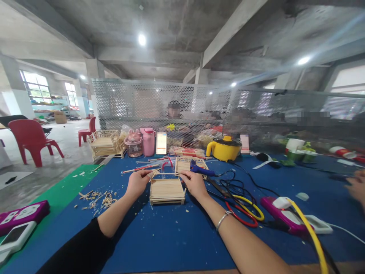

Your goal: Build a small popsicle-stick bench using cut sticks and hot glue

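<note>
A small model made of pale wooden sticks stands on the blue table top, with a slatted flat surface and short posts. My left hand is at its back left corner, thumb and fingers pinched on the end of a thin wooden stick. That stick runs level along the model's back edge to my right hand, whose fingers pinch its other end. Behind my right hand lies a blue glue gun, next to a second stick-built piece.
Wood scraps lie left. Black, red and yellow cables and a purple power strip lie right. A yellow pot and pink jug stand behind. Another person's hand shows at the right edge.
</note>
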`<action>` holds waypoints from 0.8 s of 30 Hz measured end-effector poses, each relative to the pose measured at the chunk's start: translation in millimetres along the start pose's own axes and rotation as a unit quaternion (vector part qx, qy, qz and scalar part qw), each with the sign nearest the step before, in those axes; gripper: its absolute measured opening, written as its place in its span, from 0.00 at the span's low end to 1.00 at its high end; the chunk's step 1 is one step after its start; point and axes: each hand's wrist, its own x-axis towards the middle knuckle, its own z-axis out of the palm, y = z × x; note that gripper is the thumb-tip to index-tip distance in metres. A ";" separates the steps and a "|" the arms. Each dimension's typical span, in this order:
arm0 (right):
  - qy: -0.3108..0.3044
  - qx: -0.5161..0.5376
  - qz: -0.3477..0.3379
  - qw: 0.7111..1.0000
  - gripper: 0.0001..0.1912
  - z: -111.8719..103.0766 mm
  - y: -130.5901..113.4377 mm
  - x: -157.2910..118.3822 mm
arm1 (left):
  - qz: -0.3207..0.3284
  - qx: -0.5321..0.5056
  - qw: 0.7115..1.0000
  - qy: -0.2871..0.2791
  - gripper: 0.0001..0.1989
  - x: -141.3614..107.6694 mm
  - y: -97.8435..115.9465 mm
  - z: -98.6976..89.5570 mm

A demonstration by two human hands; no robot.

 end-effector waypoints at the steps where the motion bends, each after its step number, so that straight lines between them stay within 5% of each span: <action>1: -0.002 -0.002 0.001 1.000 0.12 0.2 0.2 0.5 | 0.006 0.003 1.000 -0.003 0.16 -0.3 0.2 0.3; 10: -0.001 -0.003 -0.002 1.000 0.13 3.3 5.9 4.1 | 0.037 0.020 0.999 -0.004 0.13 0.7 -3.9 3.4; 16: 0.014 0.012 -0.009 1.000 0.14 4.7 6.6 3.8 | 0.045 0.022 0.999 -0.018 0.21 2.3 -1.3 -2.9; 24: 0.016 0.004 -0.019 1.000 0.12 4.5 5.2 3.2 | 0.023 0.044 0.998 -0.023 0.10 0.2 6.4 -7.2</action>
